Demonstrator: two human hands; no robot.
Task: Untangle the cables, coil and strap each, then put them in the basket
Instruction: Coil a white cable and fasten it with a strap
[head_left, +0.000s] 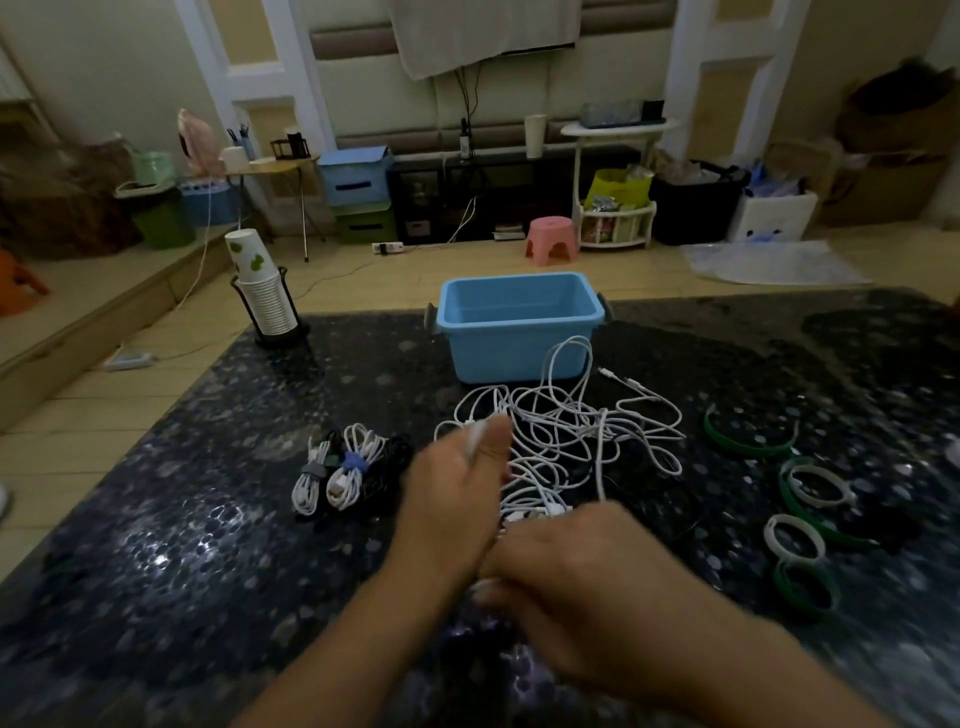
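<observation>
The tangle of white cables (566, 441) lies on the dark speckled tabletop (208, 519), directly in front of the blue basket (514, 322); its thin, round-section cords form overlapping loops, with several small connectors visible at the near edge and one free end extending to the right of the basket. The left hand (452, 499) is raised at the left edge of the tangle with its fingers curled, and a white cable end projects upward between thumb and fingers, so it pinches that cable. The right hand (587, 571) is positioned at the near edge of the tangle, back of hand toward the camera; motion blur obscures its fingers, and it cannot be determined whether they grip a cord. Left of the tangle, two coiled white cables (332, 475) lie side by side, one bound with a grey strap and one with a blue strap, with a coiled black cable (387, 475) just beside them. The basket is smooth rigid plastic, rectangular, with grey side handles. Right of the tangle, green and white straps (805, 499), flat bands curled into open rings, are scattered on the tabletop. A stack of paper cups (262, 296) stands in a black wire holder at the far left corner.
</observation>
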